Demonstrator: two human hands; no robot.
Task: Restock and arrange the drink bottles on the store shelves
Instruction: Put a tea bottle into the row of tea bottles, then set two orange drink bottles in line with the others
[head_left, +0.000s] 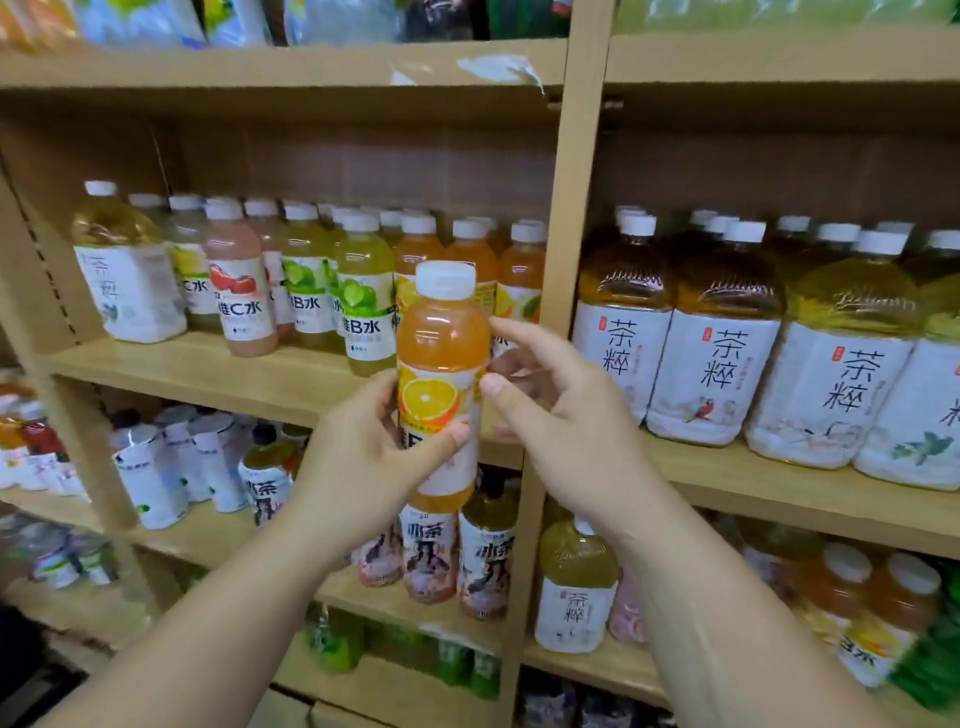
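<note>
An orange drink bottle with a white cap and an orange-slice label stands upright in the air in front of the middle shelf. My left hand grips its lower half, thumb across the label. My right hand is at the bottle's right side, thumb tip touching the label edge, fingers loosely curved behind it. Behind the bottle stand more orange bottles, with green ones and a pink one to their left.
A wooden upright divides the shelves. Large tea bottles fill the right bay. Lower shelves hold small tea bottles, white-labelled bottles and green packs. The shelf above carries more drinks.
</note>
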